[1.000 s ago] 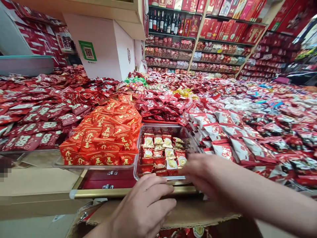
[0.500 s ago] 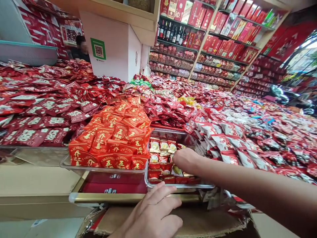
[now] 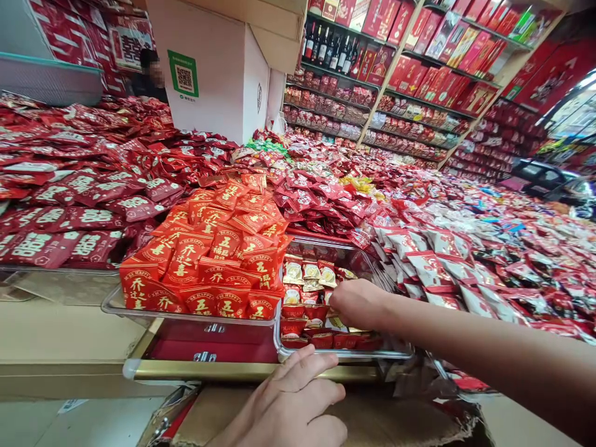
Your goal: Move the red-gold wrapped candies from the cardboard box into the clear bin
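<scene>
My right hand point(image 3: 356, 304) reaches in from the right, its fingers curled down inside a clear plastic tray point(image 3: 347, 355). It is closed at a small red and gold wrapped candy point(image 3: 334, 323), though the fingertips are partly hidden. Rows of similar small wrapped candies point(image 3: 292, 295) with pale fruit pictures line the tray. At the front rim, my left hand point(image 3: 298, 400) is open, fingers spread and palm down, close to the edge and holding nothing. Left of the tray stands another one point(image 3: 186, 315), heaped with bright orange-red packets point(image 3: 216, 248) with gold lettering.
Dark red packets point(image 3: 88, 214) cover the left side, and red and white packets point(image 3: 433, 270) lie to the right. Below are a gold-edged red case point(image 3: 218, 341) and a torn cardboard box point(image 3: 395, 416). Behind are stocked shelves point(image 3: 372, 87) and a person point(image 3: 149, 77).
The view has tilted slightly down and shifted, so the trays sit a little differently. My right hand stays at the candies with a small movement; my left hand barely moves.
</scene>
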A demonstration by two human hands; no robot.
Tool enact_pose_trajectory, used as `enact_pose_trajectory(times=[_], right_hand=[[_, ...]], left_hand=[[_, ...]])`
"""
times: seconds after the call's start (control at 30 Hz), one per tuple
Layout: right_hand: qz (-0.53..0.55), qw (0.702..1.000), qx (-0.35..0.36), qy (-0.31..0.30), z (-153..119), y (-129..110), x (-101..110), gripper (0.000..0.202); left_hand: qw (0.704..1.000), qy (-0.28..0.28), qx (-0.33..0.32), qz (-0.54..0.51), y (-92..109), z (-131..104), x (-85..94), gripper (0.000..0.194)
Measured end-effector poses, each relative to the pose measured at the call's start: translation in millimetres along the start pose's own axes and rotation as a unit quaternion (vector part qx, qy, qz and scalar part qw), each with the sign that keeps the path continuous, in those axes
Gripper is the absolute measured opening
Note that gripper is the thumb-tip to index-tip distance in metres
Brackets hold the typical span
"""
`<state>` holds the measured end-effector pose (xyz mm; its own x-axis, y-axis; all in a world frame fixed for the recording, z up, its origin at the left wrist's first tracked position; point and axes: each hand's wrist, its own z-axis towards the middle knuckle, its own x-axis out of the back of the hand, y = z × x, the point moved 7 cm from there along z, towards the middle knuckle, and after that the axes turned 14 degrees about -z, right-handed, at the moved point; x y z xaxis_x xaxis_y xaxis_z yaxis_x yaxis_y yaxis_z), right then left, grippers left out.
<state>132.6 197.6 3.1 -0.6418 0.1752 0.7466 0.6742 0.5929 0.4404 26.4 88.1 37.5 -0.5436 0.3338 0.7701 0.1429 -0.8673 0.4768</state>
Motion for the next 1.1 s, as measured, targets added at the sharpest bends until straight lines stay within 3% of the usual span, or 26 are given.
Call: enact_pose_trajectory(times=[0.1, 0.27, 0.37, 0.5, 0.6, 0.67, 0.83, 0.9, 0.97, 1.1], right_hand=[[0.01, 0.999, 0.043, -0.002, -7, -6, 0, 0.022], [0.001, 0.998, 0.052, -0.019, -6, -7, -2, 0.022], [-0.013, 0.999, 0.041, -0.018, -1, -5, -2, 0.028], [-0.016, 0.999, 0.041, 0.001, 2, -6, -3, 0.031], [-0.012, 0.999, 0.039, 0.006, 0, -7, -5, 0.029], [-0.009, 0.999, 0.038, 0.007, -1, -7, -5, 0.029], [0.008, 0.999, 0.03, -0.019, 0, -4, -5, 0.027], [0.012, 0.999, 0.022, -0.028, -2, -1, 0, 0.026], [0.018, 1.0, 0.004, -0.019, -14, 4, 12, 0.024], [0.095, 0.993, -0.042, 0.064, -70, 10, 51, 0.023]], left_hand=[[1.0, -0.012, 0.01, -0.01, -3, -1, -4.7, 0.013], [0.994, 0.105, -0.032, -0.022, -14, -10, -22.4, 0.017], [0.993, 0.111, -0.033, -0.029, -22, -14, -36.7, 0.016], [0.994, 0.096, -0.03, -0.029, -16, -11, -25.4, 0.02], [1.0, 0.01, 0.005, -0.028, -9, -3, -16.0, 0.015], [1.0, -0.012, 0.014, -0.024, -5, -1, -11.3, 0.014], [0.999, 0.039, -0.008, -0.002, -3, -1, -9.9, 0.014], [0.998, 0.056, -0.019, 0.002, -1, 0, -9.3, 0.013], [0.999, 0.038, -0.024, 0.002, 1, 1, -9.9, 0.012], [1.0, 0.016, -0.015, -0.013, 4, 2, -6.3, 0.015]])
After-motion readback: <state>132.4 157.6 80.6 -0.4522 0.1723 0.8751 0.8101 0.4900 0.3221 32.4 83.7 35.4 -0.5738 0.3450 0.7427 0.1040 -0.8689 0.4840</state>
